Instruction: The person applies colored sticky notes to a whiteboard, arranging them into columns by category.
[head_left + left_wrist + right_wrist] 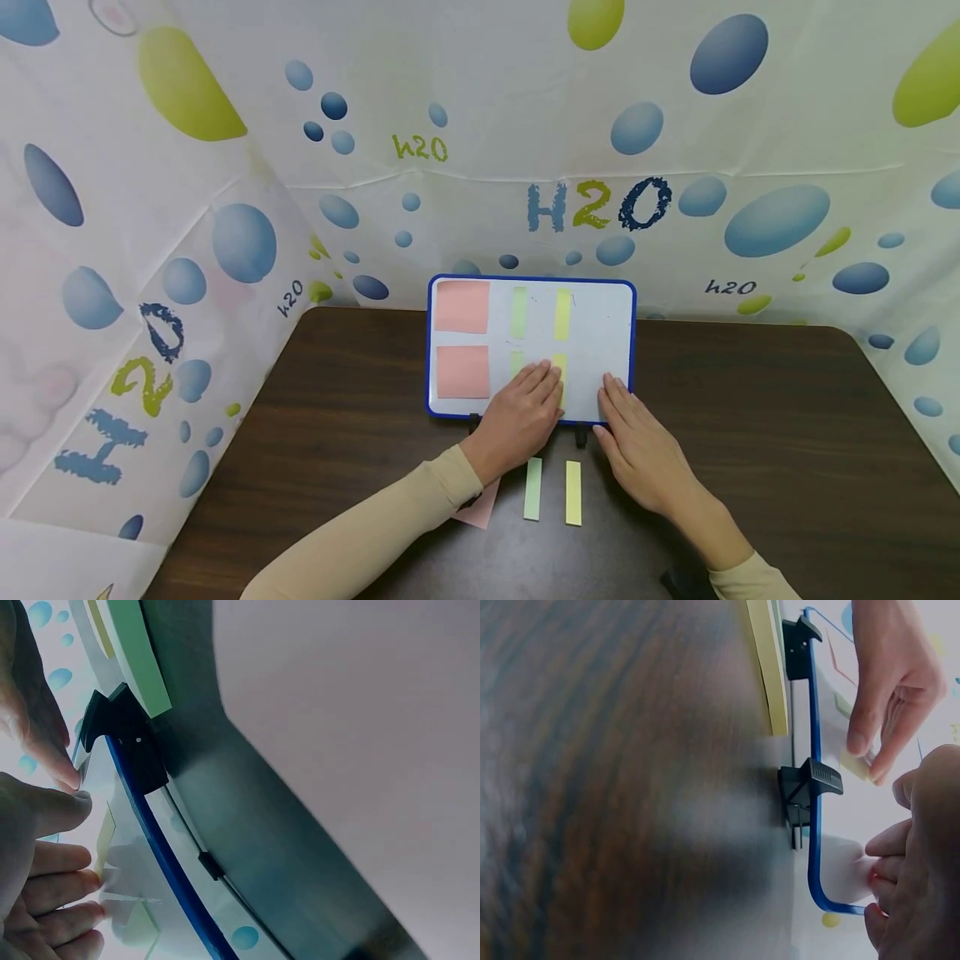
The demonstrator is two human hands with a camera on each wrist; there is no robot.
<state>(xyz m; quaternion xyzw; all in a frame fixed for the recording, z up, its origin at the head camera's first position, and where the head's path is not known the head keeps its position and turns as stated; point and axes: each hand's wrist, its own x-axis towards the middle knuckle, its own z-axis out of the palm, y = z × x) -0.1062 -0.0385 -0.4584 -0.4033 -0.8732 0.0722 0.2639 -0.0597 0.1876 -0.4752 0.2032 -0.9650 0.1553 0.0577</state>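
Observation:
A whiteboard with a blue frame stands on a black stand with clips. My left hand lies over its lower middle, fingers straight, with the fingertips at a lower yellow sticky strip. That strip is partly hidden by the hand, as is a lower green strip. My right hand touches the board's lower right part with extended fingers and holds nothing. Above are another yellow strip and a green strip. Two pink sticky notes are stuck at the board's left.
On the dark wooden table, in front of the board, lie a green strip pad and a yellow strip pad. A pink note pad sits partly under my left forearm. Behind hangs a patterned white cloth.

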